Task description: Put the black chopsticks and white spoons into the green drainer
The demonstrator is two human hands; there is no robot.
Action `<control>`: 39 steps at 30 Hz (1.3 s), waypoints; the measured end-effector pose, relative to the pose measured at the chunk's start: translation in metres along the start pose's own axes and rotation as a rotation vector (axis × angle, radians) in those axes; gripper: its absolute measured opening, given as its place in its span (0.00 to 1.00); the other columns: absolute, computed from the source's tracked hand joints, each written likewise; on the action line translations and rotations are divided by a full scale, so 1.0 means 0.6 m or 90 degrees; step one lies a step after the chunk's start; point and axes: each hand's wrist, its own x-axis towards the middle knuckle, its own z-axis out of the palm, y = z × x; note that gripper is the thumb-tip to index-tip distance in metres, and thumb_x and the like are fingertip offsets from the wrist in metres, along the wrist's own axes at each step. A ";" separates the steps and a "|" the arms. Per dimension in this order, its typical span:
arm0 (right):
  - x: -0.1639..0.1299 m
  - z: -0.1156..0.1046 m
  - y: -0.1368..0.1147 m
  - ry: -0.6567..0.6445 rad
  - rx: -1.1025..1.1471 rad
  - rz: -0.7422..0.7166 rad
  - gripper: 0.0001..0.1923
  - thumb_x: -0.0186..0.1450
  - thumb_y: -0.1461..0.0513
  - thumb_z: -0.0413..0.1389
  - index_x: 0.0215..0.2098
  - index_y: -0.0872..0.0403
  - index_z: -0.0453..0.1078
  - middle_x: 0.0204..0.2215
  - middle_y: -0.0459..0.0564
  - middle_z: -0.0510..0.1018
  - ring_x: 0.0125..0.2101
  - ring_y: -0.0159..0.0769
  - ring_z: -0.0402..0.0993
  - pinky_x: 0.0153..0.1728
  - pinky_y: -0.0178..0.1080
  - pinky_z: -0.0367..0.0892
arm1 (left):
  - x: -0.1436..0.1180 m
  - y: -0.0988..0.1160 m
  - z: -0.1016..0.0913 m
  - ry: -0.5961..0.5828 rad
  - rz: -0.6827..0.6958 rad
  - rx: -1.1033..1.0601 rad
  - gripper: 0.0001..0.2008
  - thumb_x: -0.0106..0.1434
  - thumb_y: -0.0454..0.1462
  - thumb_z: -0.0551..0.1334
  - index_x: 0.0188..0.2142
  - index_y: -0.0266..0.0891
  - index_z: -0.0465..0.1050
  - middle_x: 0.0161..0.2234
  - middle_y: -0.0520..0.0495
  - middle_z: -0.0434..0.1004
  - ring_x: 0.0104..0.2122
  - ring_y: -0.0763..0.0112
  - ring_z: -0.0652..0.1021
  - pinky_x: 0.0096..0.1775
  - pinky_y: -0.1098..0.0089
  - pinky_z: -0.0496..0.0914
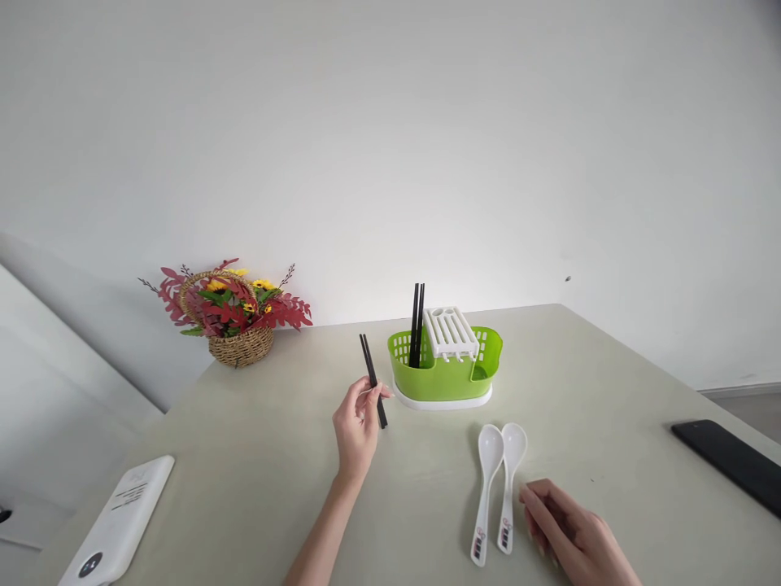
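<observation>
My left hand [355,430] holds a pair of black chopsticks [373,379] tilted, just left of a green cutlery holder [440,381]. That holder stands on a white base, carries a white slotted insert [450,330], and has two more black chopsticks [417,324] standing upright in its left compartment. Two white soup spoons [497,485] lie side by side on the table in front of the holder. My right hand [573,533] rests on the table beside the spoons' handles, fingers curled, holding nothing.
A wicker basket of red and yellow artificial flowers [235,313] stands at the back left. A white power bank [120,521] lies near the left edge. A black phone [729,460] lies at the right edge. A white wall is behind the beige table [256,464].
</observation>
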 end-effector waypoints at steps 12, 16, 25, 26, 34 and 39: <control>0.052 0.056 -0.078 -0.015 -0.026 -0.170 0.22 0.72 0.42 0.48 0.34 0.48 0.68 0.26 0.46 0.72 0.27 0.36 0.68 0.26 0.35 0.63 | -0.004 -0.039 -0.001 -0.036 -0.340 -0.288 0.22 0.52 0.48 0.77 0.37 0.34 0.77 0.37 0.38 0.86 0.38 0.57 0.86 0.47 0.54 0.81; 0.091 0.100 -0.130 -0.038 -0.156 -0.289 0.18 0.74 0.46 0.45 0.48 0.46 0.68 0.42 0.50 0.77 0.34 0.37 0.75 0.36 0.39 0.69 | -0.007 -0.036 -0.001 -0.043 -0.362 -0.357 0.22 0.53 0.47 0.77 0.37 0.34 0.76 0.38 0.40 0.86 0.39 0.57 0.86 0.51 0.53 0.79; 0.149 0.167 -0.162 -0.124 -0.226 -0.283 0.22 0.75 0.50 0.43 0.35 0.48 0.74 0.28 0.49 0.80 0.28 0.40 0.77 0.28 0.37 0.60 | 0.001 -0.051 -0.011 0.016 -0.409 -0.510 0.17 0.52 0.40 0.79 0.36 0.35 0.78 0.38 0.45 0.85 0.40 0.64 0.86 0.48 0.66 0.81; 0.154 0.168 -0.165 -0.137 -0.219 -0.286 0.22 0.75 0.50 0.43 0.35 0.48 0.74 0.29 0.49 0.81 0.30 0.41 0.78 0.29 0.37 0.61 | 0.001 -0.051 -0.011 0.021 -0.416 -0.517 0.17 0.52 0.39 0.79 0.36 0.36 0.78 0.38 0.45 0.85 0.40 0.64 0.86 0.46 0.68 0.82; 0.204 0.140 -0.179 -0.251 -0.134 -0.304 0.23 0.74 0.48 0.47 0.33 0.50 0.76 0.28 0.45 0.80 0.27 0.36 0.72 0.31 0.36 0.61 | 0.009 -0.052 -0.006 0.106 -0.461 -0.497 0.17 0.49 0.38 0.81 0.35 0.35 0.79 0.37 0.46 0.85 0.34 0.71 0.85 0.39 0.74 0.81; 0.207 0.133 -0.154 -0.256 -0.066 -0.270 0.29 0.74 0.43 0.44 0.34 0.52 0.77 0.21 0.42 0.70 0.22 0.30 0.60 0.24 0.35 0.55 | 0.007 -0.053 -0.005 0.047 -0.404 -0.433 0.14 0.51 0.40 0.79 0.32 0.35 0.80 0.32 0.50 0.81 0.32 0.76 0.81 0.40 0.76 0.79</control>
